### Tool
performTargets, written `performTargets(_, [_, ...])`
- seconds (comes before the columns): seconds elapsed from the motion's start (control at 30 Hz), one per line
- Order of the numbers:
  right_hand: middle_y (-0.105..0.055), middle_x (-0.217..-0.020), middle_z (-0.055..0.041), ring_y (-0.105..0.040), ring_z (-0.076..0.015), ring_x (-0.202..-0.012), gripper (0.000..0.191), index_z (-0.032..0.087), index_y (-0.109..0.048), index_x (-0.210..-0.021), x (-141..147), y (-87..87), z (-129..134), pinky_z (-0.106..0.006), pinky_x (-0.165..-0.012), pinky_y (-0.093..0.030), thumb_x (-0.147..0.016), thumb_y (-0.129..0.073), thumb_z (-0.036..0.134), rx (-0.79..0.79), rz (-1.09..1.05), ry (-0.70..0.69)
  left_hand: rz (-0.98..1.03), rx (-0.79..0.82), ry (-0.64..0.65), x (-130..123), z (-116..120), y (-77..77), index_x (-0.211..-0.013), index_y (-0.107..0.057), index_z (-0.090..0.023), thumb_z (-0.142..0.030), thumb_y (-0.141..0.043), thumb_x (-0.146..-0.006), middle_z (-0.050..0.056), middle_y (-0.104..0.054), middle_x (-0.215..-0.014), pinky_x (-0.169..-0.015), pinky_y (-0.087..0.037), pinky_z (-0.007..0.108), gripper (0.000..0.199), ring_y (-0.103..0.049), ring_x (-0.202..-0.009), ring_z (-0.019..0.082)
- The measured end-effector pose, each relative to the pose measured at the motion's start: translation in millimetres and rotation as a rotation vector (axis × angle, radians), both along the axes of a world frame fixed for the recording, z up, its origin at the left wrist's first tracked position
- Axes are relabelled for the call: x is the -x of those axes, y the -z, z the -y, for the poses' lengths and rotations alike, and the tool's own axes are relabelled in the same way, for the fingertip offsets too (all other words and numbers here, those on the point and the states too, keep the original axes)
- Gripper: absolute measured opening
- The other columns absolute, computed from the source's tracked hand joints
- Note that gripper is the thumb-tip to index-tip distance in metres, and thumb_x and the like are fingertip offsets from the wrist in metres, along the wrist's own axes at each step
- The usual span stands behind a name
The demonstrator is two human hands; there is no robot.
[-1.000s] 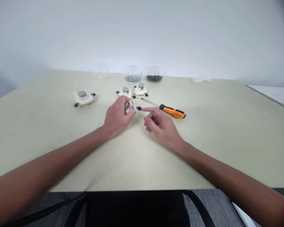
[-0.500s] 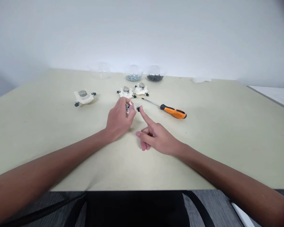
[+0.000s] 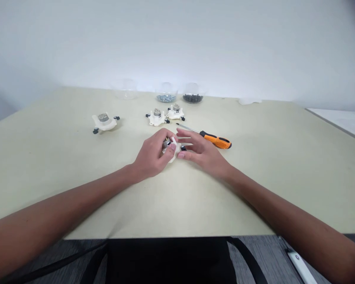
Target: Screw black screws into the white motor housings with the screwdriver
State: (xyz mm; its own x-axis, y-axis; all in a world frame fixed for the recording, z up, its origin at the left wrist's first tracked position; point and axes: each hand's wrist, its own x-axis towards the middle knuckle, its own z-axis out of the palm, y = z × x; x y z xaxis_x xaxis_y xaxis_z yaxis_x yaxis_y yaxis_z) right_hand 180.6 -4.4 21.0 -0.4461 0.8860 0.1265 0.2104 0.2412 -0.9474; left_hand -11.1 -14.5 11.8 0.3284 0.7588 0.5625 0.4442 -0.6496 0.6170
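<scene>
Pinched in my left hand (image 3: 152, 154) is a white plastic motor bracket (image 3: 173, 156) with a small silver motor in it, partly covered by my fingers. A black rubber piece (image 3: 183, 148) sticks out from the bracket's right side. Around that side, my right hand (image 3: 202, 152) curves with its fingers apart; whether the fingertips touch the bracket I cannot tell. Just behind my right hand lies a screwdriver (image 3: 217, 141) with an orange and black handle, its shaft pointing to the back left.
Two similar motor brackets (image 3: 157, 117) stand behind my hands, and another motor bracket (image 3: 104, 123) stands on the left. Along the wall are a clear bowl (image 3: 126, 94), a bowl of silver screws (image 3: 166, 98), a bowl of black pieces (image 3: 192, 98) and a flat white item (image 3: 249, 101).
My left hand has brought the bracket slightly nearer and to the right. My right hand has gone from a pointing finger to several fingers spread beside the bracket.
</scene>
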Motion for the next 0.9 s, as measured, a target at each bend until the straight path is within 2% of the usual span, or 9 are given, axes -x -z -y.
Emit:
performTargets(0.13, [-0.064,-0.117,-0.005,-0.059,-0.0195,-0.11,0.056,0.027,-0.054,-0.132,-2.5,-3.8,0.1,-0.041,-0.098,-0.046,-0.079,-0.07,0.034,0.172,-0.111,-0.251,0.087,0.009,0.118,2.2,-0.1,1.9,-0.096,-0.055,-0.019,-0.036,-0.04,-0.095,0.002,-0.056,-0.077,-0.059,-0.037,0.029,0.022,-0.046,-0.062,0.013])
performTargets(0.2, [-0.065,-0.113,-0.0051,-0.061,-0.0194,-0.107,0.051,0.026,-0.056,-0.13,-3.0,-1.3,-0.7,-0.041,-0.099,-0.045,-0.081,-0.069,0.032,0.234,-0.184,-0.279,0.131,0.034,0.128,2.6,0.0,2.7,-0.095,-0.055,-0.019,-0.039,-0.04,-0.095,0.002,-0.055,-0.074,-0.057,-0.035,0.03,0.026,-0.044,-0.06,0.013])
performTargets(0.33, [-0.063,-0.119,-0.0073,-0.06,-0.0189,-0.107,0.043,0.022,-0.061,-0.122,-2.7,6.2,-3.3,-0.041,-0.101,-0.043,-0.081,-0.069,0.033,0.331,-0.372,-0.297,0.177,0.047,0.148,3.7,1.0,3.5,-0.094,-0.056,-0.019,-0.044,-0.041,-0.094,0.004,-0.057,-0.077,-0.057,-0.035,0.031,0.03,-0.045,-0.061,0.014])
performTargets(0.47, [-0.064,-0.106,-0.0048,-0.06,-0.0147,-0.097,0.033,0.02,-0.066,-0.108,-1.5,7.6,-3.8,-0.036,-0.097,-0.044,-0.077,-0.073,0.029,0.371,-0.486,-0.304,0.176,0.066,0.184,4.9,3.3,4.7,-0.096,-0.056,-0.02,-0.049,-0.039,-0.094,0.008,-0.061,-0.088,-0.063,-0.041,0.034,0.034,-0.052,-0.068,0.017])
performTargets(0.53, [-0.062,-0.108,-0.0051,-0.058,-0.0143,-0.099,0.037,0.02,-0.065,-0.11,-1.1,6.3,-2.8,-0.032,-0.095,-0.044,-0.076,-0.075,0.03,0.411,-0.527,-0.33,0.203,0.088,0.193,3.9,5.1,5.3,-0.097,-0.056,-0.02,-0.05,-0.038,-0.093,0.008,-0.061,-0.087,-0.066,-0.044,0.035,0.035,-0.055,-0.071,0.019])
performTargets(0.63, [-0.058,-0.115,-0.0067,-0.055,-0.0152,-0.104,0.049,0.021,-0.059,-0.121,-0.7,4.7,-0.5,-0.029,-0.092,-0.045,-0.076,-0.075,0.034,0.536,-0.575,-0.4,0.272,0.124,0.28,0.1,9.2,5.3,-0.098,-0.055,-0.02,-0.053,-0.037,-0.093,0.01,-0.063,-0.093,-0.071,-0.048,0.037,0.038,-0.059,-0.08,0.021])
performTargets(0.73, [-0.057,-0.108,-0.0036,-0.056,-0.0121,-0.097,0.05,0.023,-0.057,-0.121,0.1,4.1,1.7,-0.026,-0.088,-0.047,-0.075,-0.075,0.028,0.671,-0.586,-0.487,0.31,0.157,0.372,-3.5,13.7,4.1,-0.101,-0.055,-0.02,-0.053,-0.036,-0.093,0.013,-0.064,-0.106,-0.073,-0.049,0.039,0.04,-0.061,-0.084,0.023])
performTargets(0.8, [-0.055,-0.106,-0.0028,-0.056,-0.0122,-0.097,0.05,0.022,-0.057,-0.119,0.5,4.0,2.6,-0.03,-0.093,-0.046,-0.073,-0.077,0.03,0.724,-0.591,-0.548,0.324,0.171,0.387,-4.2,15.7,3.2,-0.103,-0.056,-0.019,-0.051,-0.035,-0.094,0.014,-0.064,-0.105,-0.071,-0.048,0.039,0.039,-0.061,-0.081,0.022])
performTargets(0.9, [-0.053,-0.115,-0.0051,-0.054,-0.0162,-0.106,0.062,0.022,-0.054,-0.121,0.5,4.6,2.7,-0.043,-0.105,-0.04,-0.066,-0.081,0.036,0.754,-0.589,-0.59,0.332,0.18,0.381,-2.9,16.2,2.6,-0.102,-0.057,-0.018,-0.047,-0.036,-0.095,0.013,-0.065,-0.103,-0.069,-0.048,0.037,0.036,-0.061,-0.077,0.021])
